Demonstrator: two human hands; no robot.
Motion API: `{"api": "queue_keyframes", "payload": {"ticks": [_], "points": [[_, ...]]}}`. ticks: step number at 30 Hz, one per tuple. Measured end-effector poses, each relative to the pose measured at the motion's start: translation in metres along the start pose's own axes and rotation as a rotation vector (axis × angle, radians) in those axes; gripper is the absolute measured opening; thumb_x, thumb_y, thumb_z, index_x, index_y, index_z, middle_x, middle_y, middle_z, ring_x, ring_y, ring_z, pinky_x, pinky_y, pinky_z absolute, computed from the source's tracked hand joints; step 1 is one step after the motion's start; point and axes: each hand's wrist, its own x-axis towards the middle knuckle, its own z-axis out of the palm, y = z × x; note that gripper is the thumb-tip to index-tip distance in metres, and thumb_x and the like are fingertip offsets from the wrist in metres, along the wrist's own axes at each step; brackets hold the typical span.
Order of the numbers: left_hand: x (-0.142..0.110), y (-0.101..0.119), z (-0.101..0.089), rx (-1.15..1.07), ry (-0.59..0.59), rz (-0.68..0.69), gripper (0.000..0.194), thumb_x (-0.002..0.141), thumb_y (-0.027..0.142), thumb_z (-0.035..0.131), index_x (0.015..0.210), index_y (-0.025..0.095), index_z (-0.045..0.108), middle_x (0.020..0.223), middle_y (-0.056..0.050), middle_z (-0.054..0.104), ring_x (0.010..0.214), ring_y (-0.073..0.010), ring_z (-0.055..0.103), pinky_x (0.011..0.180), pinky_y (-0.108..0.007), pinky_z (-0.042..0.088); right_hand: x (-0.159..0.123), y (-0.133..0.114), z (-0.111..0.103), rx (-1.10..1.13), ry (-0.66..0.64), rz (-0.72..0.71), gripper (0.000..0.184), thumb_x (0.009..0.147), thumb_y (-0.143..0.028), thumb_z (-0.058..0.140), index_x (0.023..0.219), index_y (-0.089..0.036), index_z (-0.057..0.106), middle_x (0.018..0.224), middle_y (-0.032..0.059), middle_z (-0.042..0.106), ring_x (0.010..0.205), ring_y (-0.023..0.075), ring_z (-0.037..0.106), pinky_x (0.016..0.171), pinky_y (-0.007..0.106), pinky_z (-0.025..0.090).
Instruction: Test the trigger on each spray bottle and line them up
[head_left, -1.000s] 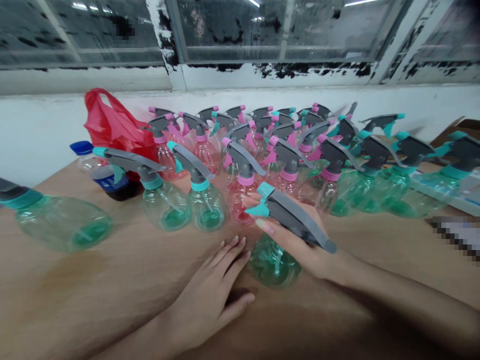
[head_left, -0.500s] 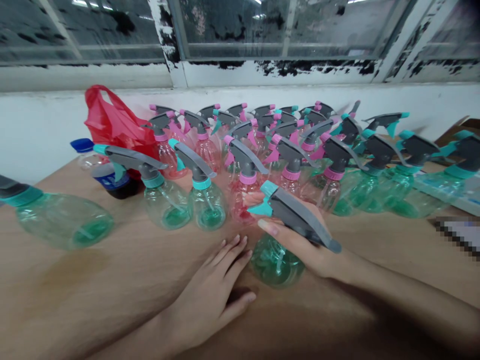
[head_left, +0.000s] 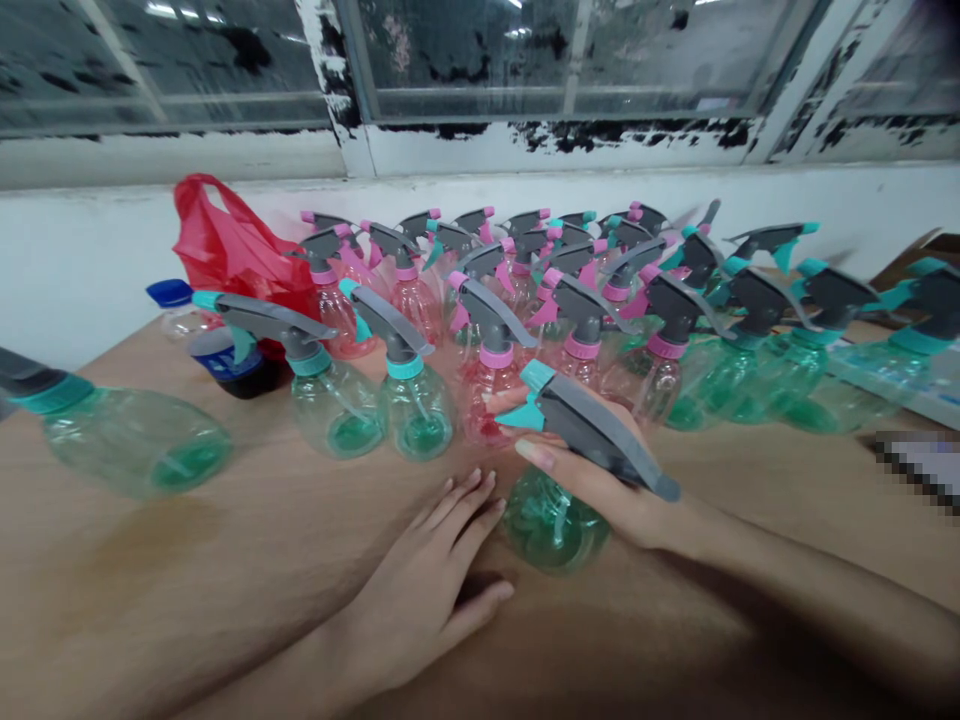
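My right hand [head_left: 600,490] is wrapped round the neck of a green spray bottle [head_left: 555,525] with a grey and turquoise trigger head. The bottle stands upright on the wooden table [head_left: 300,560], its nozzle pointing to the left; my palm hides its collar. My left hand [head_left: 427,570] lies flat on the table just left of that bottle, fingers stretched out and holding nothing. Behind my hands stand a pink-collared spray bottle [head_left: 491,395] and a small green spray bottle [head_left: 416,410].
Several pink and green spray bottles [head_left: 581,310] crowd the table towards the wall. A red plastic bag [head_left: 240,260] and a dark drink bottle [head_left: 232,365] are at back left. Another green spray bottle [head_left: 142,440] is at far left. A cardboard box [head_left: 919,265] sits at back right.
Both hands and the held spray bottle keep the same position and grip. Only the camera view shifts very slightly.
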Motion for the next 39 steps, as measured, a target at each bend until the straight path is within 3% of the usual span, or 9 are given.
{"api": "queue_keyframes", "payload": {"ticks": [4, 7, 10, 13, 15, 18, 27, 33, 39], "points": [[0.001, 0.000, 0.000, 0.000, -0.003, -0.001, 0.056, 0.095, 0.044, 0.054, 0.139, 0.010, 0.046, 0.151, -0.014, 0.037, 0.139, -0.0311, 0.034, 0.111, -0.050, 0.034, 0.001, -0.003, -0.001, -0.041, 0.015, -0.023, 0.019, 0.087, -0.026, 0.062, 0.106, -0.023, 0.060, 0.097, 0.0006, 0.068, 0.079, 0.0130, 0.064, 0.073, 0.027, 0.054], [0.002, 0.000, 0.000, -0.005, 0.002, -0.001, 0.056, 0.095, 0.044, 0.055, 0.139, 0.010, 0.046, 0.151, -0.014, 0.038, 0.139, -0.0309, 0.034, 0.111, -0.050, 0.034, 0.001, -0.009, -0.003, -0.129, 0.026, -0.047, 0.005, 0.086, -0.024, 0.062, 0.089, -0.022, 0.059, 0.077, -0.0033, 0.062, 0.065, 0.0101, 0.058, 0.062, 0.023, 0.050], [0.002, 0.000, -0.001, -0.009, -0.002, 0.004, 0.057, 0.095, 0.045, 0.054, 0.139, 0.011, 0.045, 0.150, -0.014, 0.039, 0.138, -0.0305, 0.035, 0.110, -0.050, 0.034, 0.001, -0.012, -0.003, -0.152, 0.019, -0.055, 0.010, 0.087, -0.021, 0.061, 0.079, -0.022, 0.055, 0.069, -0.0049, 0.057, 0.060, 0.0084, 0.054, 0.056, 0.021, 0.047], [0.001, 0.000, -0.001, -0.019, 0.010, -0.003, 0.057, 0.095, 0.045, 0.054, 0.140, 0.012, 0.044, 0.150, -0.013, 0.040, 0.138, -0.0303, 0.035, 0.110, -0.051, 0.035, 0.002, -0.008, -0.002, -0.105, 0.017, -0.043, 0.005, 0.086, -0.022, 0.063, 0.089, -0.023, 0.059, 0.084, -0.0022, 0.065, 0.068, 0.0099, 0.060, 0.064, 0.023, 0.051], [0.001, 0.000, -0.001, -0.019, 0.014, -0.008, 0.057, 0.095, 0.044, 0.054, 0.140, 0.011, 0.045, 0.149, -0.014, 0.041, 0.138, -0.0308, 0.036, 0.110, -0.051, 0.035, 0.002, -0.003, -0.001, -0.055, 0.032, -0.037, 0.017, 0.085, -0.024, 0.065, 0.102, -0.024, 0.061, 0.096, -0.0006, 0.068, 0.074, 0.0109, 0.063, 0.069, 0.024, 0.053], [0.001, 0.000, -0.001, -0.026, 0.016, -0.003, 0.056, 0.095, 0.044, 0.055, 0.139, 0.011, 0.046, 0.150, -0.014, 0.040, 0.138, -0.0310, 0.036, 0.110, -0.051, 0.035, 0.000, 0.002, 0.001, -0.021, 0.067, -0.022, 0.027, 0.086, -0.027, 0.065, 0.112, -0.026, 0.061, 0.096, -0.0007, 0.068, 0.074, 0.0118, 0.063, 0.069, 0.025, 0.054], [0.001, 0.000, 0.001, -0.020, 0.016, 0.006, 0.054, 0.095, 0.045, 0.054, 0.137, 0.010, 0.049, 0.150, -0.014, 0.040, 0.139, -0.0307, 0.034, 0.111, -0.050, 0.033, 0.000, -0.001, 0.001, -0.008, 0.061, 0.016, 0.034, 0.085, -0.025, 0.066, 0.118, -0.026, 0.060, 0.109, 0.0009, 0.068, 0.085, 0.0141, 0.065, 0.075, 0.027, 0.055], [0.000, 0.000, 0.002, -0.019, 0.029, 0.011, 0.055, 0.095, 0.044, 0.055, 0.137, 0.010, 0.048, 0.151, -0.015, 0.038, 0.140, -0.0305, 0.033, 0.112, -0.048, 0.032, -0.001, 0.001, 0.001, -0.047, 0.070, 0.002, 0.031, 0.086, -0.027, 0.065, 0.117, -0.027, 0.062, 0.101, -0.0005, 0.069, 0.082, 0.0132, 0.064, 0.073, 0.026, 0.055], [0.000, 0.000, 0.001, -0.039, 0.028, -0.005, 0.055, 0.095, 0.044, 0.055, 0.139, 0.012, 0.047, 0.151, -0.013, 0.038, 0.139, -0.0299, 0.033, 0.112, -0.048, 0.031, -0.002, 0.000, 0.001, -0.018, 0.057, 0.039, 0.031, 0.086, -0.030, 0.065, 0.117, -0.027, 0.062, 0.107, 0.0009, 0.068, 0.087, 0.0144, 0.063, 0.077, 0.028, 0.053]]}}
